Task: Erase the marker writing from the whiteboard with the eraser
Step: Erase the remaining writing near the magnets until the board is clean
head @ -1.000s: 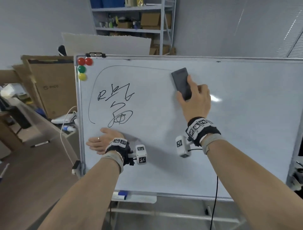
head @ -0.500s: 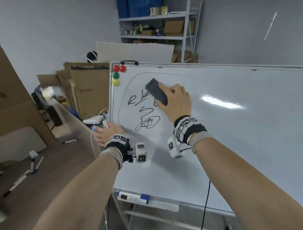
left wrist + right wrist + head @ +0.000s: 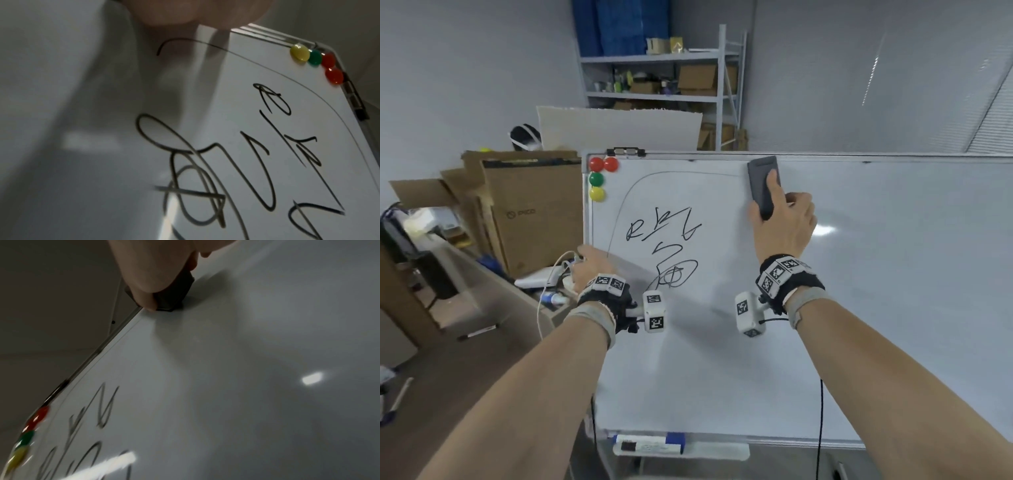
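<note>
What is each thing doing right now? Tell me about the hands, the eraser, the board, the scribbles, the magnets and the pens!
right hand: grips the eraser, pressing it to the board
eraser: upright at the board's top edge
left hand: at the board's left edge; fingers hidden
whiteboard: upright, right part bare
marker writing: still there, unerased
curved line: still there, ends at the eraser
magnets: stuck in the top-left corner
markers: lying in the tray

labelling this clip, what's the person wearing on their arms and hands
Bare forearms, no sleeves. Each wrist carries a black strap with square black-and-white tags over a grey cuff, plus a white boxy camera module. A thin black cable hangs below the right arm. The left hand shows no glove.
</note>
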Demonstrator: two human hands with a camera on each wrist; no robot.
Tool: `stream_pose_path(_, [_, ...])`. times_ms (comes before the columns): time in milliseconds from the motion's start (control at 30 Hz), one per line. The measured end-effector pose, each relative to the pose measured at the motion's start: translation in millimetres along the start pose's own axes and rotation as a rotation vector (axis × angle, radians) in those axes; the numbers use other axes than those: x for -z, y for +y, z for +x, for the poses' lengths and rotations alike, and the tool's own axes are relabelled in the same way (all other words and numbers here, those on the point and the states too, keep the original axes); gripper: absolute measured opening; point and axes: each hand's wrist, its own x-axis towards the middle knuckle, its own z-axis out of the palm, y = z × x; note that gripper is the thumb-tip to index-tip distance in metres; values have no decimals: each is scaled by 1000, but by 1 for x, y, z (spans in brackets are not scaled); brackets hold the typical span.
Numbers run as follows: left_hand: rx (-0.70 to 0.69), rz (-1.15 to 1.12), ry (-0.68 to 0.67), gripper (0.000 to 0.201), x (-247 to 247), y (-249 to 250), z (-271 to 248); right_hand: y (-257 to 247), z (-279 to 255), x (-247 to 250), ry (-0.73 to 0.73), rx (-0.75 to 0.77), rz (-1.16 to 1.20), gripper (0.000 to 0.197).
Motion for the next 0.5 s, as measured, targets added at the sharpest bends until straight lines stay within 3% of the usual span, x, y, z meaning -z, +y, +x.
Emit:
stream_pose_path(67, [9,-10,-65,65,7,1,-1,-27,-8,-10,-82,89,5,61])
stream_pose_path(133, [-8,1,-127,51,18,0,-5,-57,-17,-23,-146,215,-17,59])
stream_pose_path(233, [-185,124,-173,42,21,-5,2,-82,-25,-35,-184,363,-39,57])
stream_pose_path(300, [-205,116,-153,42,17,-7,10,-73,-23,-35,-161,399,-39,56])
stream_pose_path(400, [-219,90,-88,39,12,-7,3,-42,-12,-26,-88,270,-38,60])
stream_pose_path(500, [-91,-101,-10,51,4,-6,-9,-22,-2,-15,-34,83,-17,62])
